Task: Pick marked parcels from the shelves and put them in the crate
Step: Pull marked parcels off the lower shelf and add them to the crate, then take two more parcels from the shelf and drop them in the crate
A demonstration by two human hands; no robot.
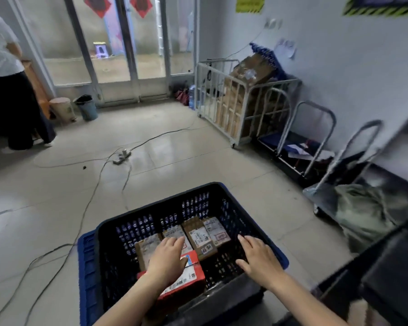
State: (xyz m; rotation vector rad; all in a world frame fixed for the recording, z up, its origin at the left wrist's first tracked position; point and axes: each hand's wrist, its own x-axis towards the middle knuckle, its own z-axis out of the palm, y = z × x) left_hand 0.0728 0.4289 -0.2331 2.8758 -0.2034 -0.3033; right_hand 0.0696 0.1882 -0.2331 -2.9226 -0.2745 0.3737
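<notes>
A dark blue plastic crate [137, 215] stands on the floor just in front of me. Several labelled brown parcels [199, 234] lie flat on its bottom, and a red parcel [191, 276] lies at the near side. My left hand [169, 258] lies flat, fingers straight, on the red parcel and reaches onto a brown one. My right hand [257, 257] hovers open over the crate's bare right part, holding nothing.
Cables and a power strip [121, 156] run across the tiled floor. A white cage trolley [236, 107] with cardboard boxes stands at the right wall, with platform carts [316, 147] beside it. A person [7, 90] stands at the far left near two bins. A dark shelf edge [386, 267] is at right.
</notes>
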